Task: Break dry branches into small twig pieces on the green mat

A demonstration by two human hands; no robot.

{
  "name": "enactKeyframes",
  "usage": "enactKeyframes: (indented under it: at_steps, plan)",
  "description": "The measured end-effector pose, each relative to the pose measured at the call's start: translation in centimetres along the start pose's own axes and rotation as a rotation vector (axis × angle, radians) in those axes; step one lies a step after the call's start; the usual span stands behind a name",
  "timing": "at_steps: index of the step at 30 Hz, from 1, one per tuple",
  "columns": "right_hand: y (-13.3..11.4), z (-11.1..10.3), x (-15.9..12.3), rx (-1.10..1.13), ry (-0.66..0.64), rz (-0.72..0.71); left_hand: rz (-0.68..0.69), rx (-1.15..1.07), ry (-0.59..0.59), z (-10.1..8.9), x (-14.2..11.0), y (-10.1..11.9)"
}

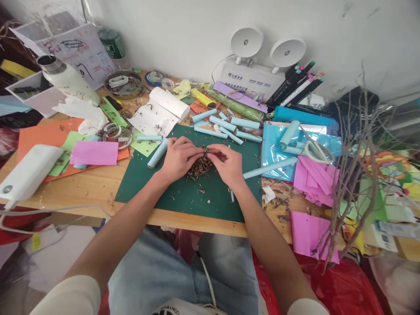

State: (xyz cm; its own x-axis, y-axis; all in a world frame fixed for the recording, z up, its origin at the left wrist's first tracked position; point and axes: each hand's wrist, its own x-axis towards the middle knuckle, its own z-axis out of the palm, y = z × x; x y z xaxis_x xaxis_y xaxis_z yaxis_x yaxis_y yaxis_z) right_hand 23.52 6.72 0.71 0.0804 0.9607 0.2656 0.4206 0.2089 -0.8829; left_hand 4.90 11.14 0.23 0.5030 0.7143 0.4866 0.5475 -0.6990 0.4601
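Observation:
Over a small heap of brown, shredded dried plant bits, my left hand and my right hand come together with thumbs and fingers pinched. A tiny dark piece of dried plant shows between the fingertips, partly hidden by them. Both hands are just above the green cutting mat, which has loose crumbs scattered on it. A light-blue paper tube lies right beside my left hand. Past my right wrist, a longer light-blue paper roll points to the right.
Several blue paper tubes lie behind the hands. White paper roll, power bank and open bottle are left. Scissors, pink paper strips and bare twigs are right. A twin-headed lamp stands against the wall.

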Motion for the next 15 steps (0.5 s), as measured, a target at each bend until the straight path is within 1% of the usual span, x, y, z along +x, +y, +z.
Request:
enactKeyframes:
  at_steps: [2,5,7,11,15]
  plan:
    - [-0.03,0.06,-0.16,-0.028,-0.023,-0.037,0.004,0.008,0.0,0.16,-0.12,-0.06]
    - [-0.16,0.09,-0.38,-0.079,-0.008,-0.08,0.018,0.031,-0.015,0.14,-0.17,-0.02]
    - [-0.15,0.12,-0.48,-0.083,0.003,-0.082,0.045,0.05,-0.026,0.06,-0.15,-0.02]
    - [0.22,0.14,-0.5,-0.062,-0.022,-0.07,0.076,0.071,0.003,-0.05,-0.1,-0.05]
    - [0.34,0.04,-0.35,-0.137,0.017,-0.13,0.088,0.073,-0.031,-0.01,-0.14,0.19]
